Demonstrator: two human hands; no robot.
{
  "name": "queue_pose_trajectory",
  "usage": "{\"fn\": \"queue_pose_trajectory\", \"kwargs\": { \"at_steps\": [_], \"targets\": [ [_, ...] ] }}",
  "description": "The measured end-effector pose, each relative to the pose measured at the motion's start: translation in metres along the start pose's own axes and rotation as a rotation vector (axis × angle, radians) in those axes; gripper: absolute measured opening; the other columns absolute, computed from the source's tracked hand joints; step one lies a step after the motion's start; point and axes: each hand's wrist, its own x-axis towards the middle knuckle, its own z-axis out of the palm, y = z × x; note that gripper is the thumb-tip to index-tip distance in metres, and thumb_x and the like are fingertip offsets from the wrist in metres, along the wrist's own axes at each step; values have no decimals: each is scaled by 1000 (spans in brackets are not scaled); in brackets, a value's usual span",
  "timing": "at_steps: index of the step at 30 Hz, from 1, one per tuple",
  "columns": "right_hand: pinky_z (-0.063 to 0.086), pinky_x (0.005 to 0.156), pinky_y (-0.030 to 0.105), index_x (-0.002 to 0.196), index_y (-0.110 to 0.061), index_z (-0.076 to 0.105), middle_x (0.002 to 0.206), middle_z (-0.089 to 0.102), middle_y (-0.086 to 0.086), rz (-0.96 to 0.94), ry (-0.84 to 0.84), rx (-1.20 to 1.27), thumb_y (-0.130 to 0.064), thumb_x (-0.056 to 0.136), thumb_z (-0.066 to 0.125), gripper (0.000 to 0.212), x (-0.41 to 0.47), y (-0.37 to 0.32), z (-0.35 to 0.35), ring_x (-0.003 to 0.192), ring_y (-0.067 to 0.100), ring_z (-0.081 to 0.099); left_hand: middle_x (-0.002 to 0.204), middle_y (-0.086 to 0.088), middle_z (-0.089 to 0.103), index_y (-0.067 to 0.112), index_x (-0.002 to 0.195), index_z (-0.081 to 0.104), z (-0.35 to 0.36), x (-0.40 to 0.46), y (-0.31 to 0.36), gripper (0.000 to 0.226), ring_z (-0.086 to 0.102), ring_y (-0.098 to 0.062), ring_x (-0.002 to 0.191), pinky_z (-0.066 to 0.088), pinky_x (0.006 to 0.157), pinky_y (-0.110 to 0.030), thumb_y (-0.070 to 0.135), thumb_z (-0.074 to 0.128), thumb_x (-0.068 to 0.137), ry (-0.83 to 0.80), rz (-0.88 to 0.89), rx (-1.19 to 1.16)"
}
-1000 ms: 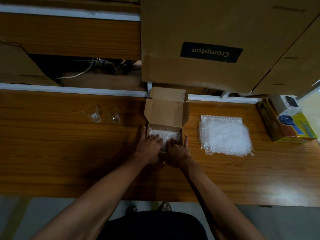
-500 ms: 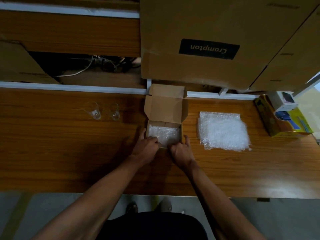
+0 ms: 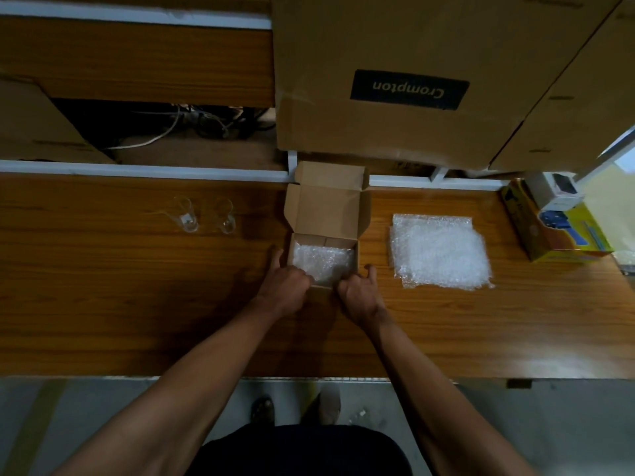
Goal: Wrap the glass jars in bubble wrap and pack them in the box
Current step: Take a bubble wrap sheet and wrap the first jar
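Observation:
A small open cardboard box (image 3: 326,214) stands mid-table with its lid flipped back. A bubble-wrapped bundle (image 3: 323,261) fills its inside. My left hand (image 3: 285,290) grips the box's near-left corner, thumb along the left wall and fingers curled over the near rim. At the near-right corner, my right hand (image 3: 359,297) holds the box with curled fingers and a raised thumb. Two bare glass jars (image 3: 185,218) (image 3: 225,219) stand side by side left of the box, apart from both hands. A stack of bubble wrap sheets (image 3: 439,250) lies to the right.
A large brown Crompton carton (image 3: 409,87) rises just behind the small box. A yellow carton (image 3: 556,231) with a small white box (image 3: 556,190) on it sits at the table's far right. Cables (image 3: 192,121) lie in a gap behind the table's white back rail.
Both hands have drawn back from pressing on the bubble wrap inside the box. They now sit at its near corners, and more of the wrap shows.

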Motion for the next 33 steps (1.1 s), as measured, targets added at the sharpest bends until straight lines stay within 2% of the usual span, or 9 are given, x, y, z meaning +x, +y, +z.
{"fn": "queue_pose_trajectory", "kwargs": {
  "at_steps": [2,4,7,9,14,20,25,29,33],
  "targets": [
    [17,114,57,109,-32,64,109,68,-5,-17,54,31,-50,100,53,23,-2,3,-2,114,20,61,106,9,71,32,110,69,-2,1,0,32,63,-17,113,7,121,-67,51,54,88,43,11,-1],
    [26,104,50,110,-32,67,114,68,-5,-42,208,105,-52,95,52,29,-10,9,-7,118,21,57,107,11,72,32,107,70,-8,4,2,50,62,-16,112,16,118,-61,64,39,84,138,15,-37],
    [33,89,44,107,-26,65,106,66,-2,14,492,214,-46,90,53,28,-21,22,-8,104,23,57,115,10,69,32,112,70,-18,15,11,48,61,-15,113,31,110,-48,56,36,88,273,53,-90],
    [34,87,44,107,-22,65,106,65,2,134,553,284,-37,91,52,26,-24,39,-5,103,26,56,119,9,67,30,114,69,-28,28,24,42,60,-14,113,41,103,-44,52,40,92,309,75,-135],
    [40,94,48,127,-18,65,127,66,7,413,445,311,-27,98,62,30,-26,96,6,116,32,60,123,5,62,24,126,65,-51,71,76,30,59,-17,111,55,86,-39,33,57,99,299,113,-420],
    [33,114,58,152,-16,49,162,42,13,518,286,335,-34,103,58,53,-33,147,6,147,33,41,153,-3,50,16,155,45,-57,135,125,54,46,-25,142,43,112,-38,17,60,103,145,-1,-694],
    [15,124,63,166,-23,21,175,6,11,522,177,401,-43,110,41,63,-30,166,19,161,31,9,170,-1,28,24,165,24,-46,184,136,69,31,-28,155,41,119,-52,29,58,105,-5,-116,-731],
    [5,127,61,168,-29,-1,174,-14,7,508,108,436,-48,112,26,65,-20,174,37,162,28,-10,168,-4,31,22,163,28,-37,215,141,68,31,-30,154,37,121,-52,38,58,104,-16,-192,-712],
    [1,128,58,167,-30,-6,173,-19,8,492,103,453,-47,112,21,64,-21,178,49,160,28,-16,158,-6,45,20,156,42,-37,230,148,59,43,-31,146,42,116,-47,37,62,103,37,-266,-733]
  ]
}}
